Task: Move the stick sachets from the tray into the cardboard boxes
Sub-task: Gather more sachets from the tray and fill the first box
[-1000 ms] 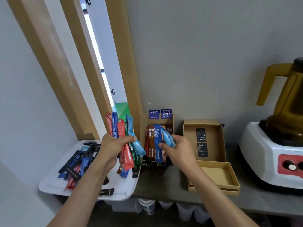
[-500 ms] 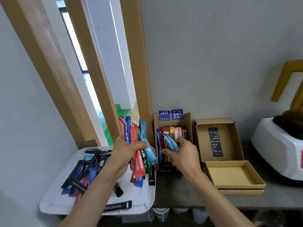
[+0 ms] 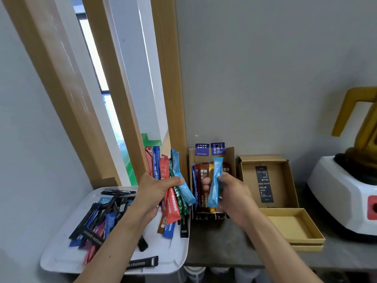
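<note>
**One pale blue sachet pinched in front of the part-filled box**

Clutching in the left hand [image 3: 157, 193] a fanned bundle of red, green, dark blue and pale blue stick sachets [image 3: 173, 180], fingers and thumb curled tight round its middle, above the right edge of the white plastic tray [image 3: 61, 260]. Pinching in the right hand [image 3: 230, 197] a single pale blue stick sachet [image 3: 215, 182], upright, thumb on one side and curled fingers on the other, just in front of the upright brown cardboard box [image 3: 230, 158] part-filled with brown, orange and blue sachets on end. On the tray, a loose heap of black, dark blue and red sachets [image 3: 102, 217], with one black sachet [image 3: 142, 263] apart near the front rim. Right of the part-filled box, on the grey counter [image 3: 214, 242], a second brown cardboard box [image 3: 248, 180] lying open, black labels inside its lid. At far right, a white blender base [image 3: 342, 193] under an amber jug [image 3: 367, 139].
</note>
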Motion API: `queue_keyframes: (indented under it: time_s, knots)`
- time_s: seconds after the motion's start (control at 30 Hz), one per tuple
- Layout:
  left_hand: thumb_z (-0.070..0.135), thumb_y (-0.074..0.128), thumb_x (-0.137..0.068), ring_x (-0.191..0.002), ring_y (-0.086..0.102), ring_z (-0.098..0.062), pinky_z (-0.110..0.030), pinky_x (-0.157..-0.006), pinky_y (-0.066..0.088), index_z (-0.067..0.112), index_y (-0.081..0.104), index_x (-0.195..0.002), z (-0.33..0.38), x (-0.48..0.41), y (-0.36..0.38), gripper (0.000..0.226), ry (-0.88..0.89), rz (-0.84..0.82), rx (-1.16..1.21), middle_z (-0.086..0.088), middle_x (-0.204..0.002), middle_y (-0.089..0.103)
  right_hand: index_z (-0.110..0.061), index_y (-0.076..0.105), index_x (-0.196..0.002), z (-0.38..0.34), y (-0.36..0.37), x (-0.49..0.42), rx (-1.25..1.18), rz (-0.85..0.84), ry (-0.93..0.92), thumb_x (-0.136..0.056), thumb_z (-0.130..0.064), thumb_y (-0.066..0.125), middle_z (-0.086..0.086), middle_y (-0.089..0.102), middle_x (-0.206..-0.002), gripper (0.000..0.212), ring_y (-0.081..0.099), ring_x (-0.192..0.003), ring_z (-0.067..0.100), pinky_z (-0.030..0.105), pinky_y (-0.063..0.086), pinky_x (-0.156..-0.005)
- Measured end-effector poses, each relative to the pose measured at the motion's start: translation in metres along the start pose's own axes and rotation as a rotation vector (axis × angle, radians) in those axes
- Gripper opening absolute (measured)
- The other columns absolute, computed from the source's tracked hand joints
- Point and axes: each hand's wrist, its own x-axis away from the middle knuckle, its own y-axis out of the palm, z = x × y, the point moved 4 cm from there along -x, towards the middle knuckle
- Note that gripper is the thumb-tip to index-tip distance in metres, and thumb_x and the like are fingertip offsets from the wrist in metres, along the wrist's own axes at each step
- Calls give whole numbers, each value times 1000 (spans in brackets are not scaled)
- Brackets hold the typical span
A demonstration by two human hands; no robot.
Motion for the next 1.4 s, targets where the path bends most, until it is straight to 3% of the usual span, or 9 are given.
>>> queue_keyframes:
  time_s: [0.1,0.2,0.37,0.57,0.73,0.9,1.03,1.17,1.4]
  knots:
    - [3,88,-76,-93,78,-29,-52,-90,63,13,67,-115,1,1,3,46,2,4,7,-12,-101,77,-4,60,-132,-1,2,-1,-137,-88,77,-105,-28,42,6,60,-79,40,50,-58,13,24,43,-48]
    - [3,89,-76,-93,78,-30,-52,-89,63,15,67,-112,4,2,4,44,11,18,7,-11,-100,77,-2,61,-126,-5,4,3,-43,-135,57,-104,-31,50,4,54,-75,38,46,-57,12,22,38,-46]
    - [2,89,-75,-94,78,-35,-55,-91,62,11,68,-114,3,4,0,44,-3,52,2,-16,-102,78,-10,69,-99,-4,0,6,437,26,-50,-105,-24,59,7,72,-87,19,71,-70,14,28,59,-64]
    - [0,88,-75,-85,79,-29,-44,-80,64,8,69,-112,0,9,-1,42,-9,82,-1,-16,-98,78,-18,67,-131,3,4,-7,1292,144,-472,-108,-40,50,-1,55,-133,36,62,-112,14,36,57,-95]
    - [2,89,-75,-90,78,-31,-48,-84,64,7,67,-118,-1,10,-3,49,-21,101,-11,-16,-101,78,-25,57,-136,1,15,-9,1404,305,-615,-97,-45,68,-3,59,-141,45,66,-120,19,40,61,-94]
    - [3,89,-76,-91,78,-31,-48,-84,64,6,65,-122,-3,12,-5,52,-23,115,-15,-15,-102,76,-26,53,-121,-4,9,7,1508,358,-674,-94,-40,74,-7,69,-113,36,71,-99,14,26,54,-68]
    - [2,89,-75,-90,78,-30,-48,-85,64,7,66,-121,-5,14,-3,51,-38,120,-17,-15,-102,77,-30,64,-115,12,8,-1,1555,117,-610,-94,-29,75,-8,68,-119,23,70,-108,13,25,61,-82]
    - [4,89,-75,-92,78,-31,-50,-87,63,8,66,-121,-5,14,-1,52,-43,122,-22,-15,-104,77,-27,64,-127,16,2,-8,1582,122,-523,-95,-27,75,-2,64,-137,34,66,-121,18,31,60,-93]
    - [12,94,-63,-88,79,-29,-44,-80,64,9,67,-120,-2,15,3,63,-33,98,-27,-14,-101,78,-28,69,-122,12,0,-5,1611,137,-609,-98,-34,70,-5,70,-128,25,69,-114,14,27,60,-87]
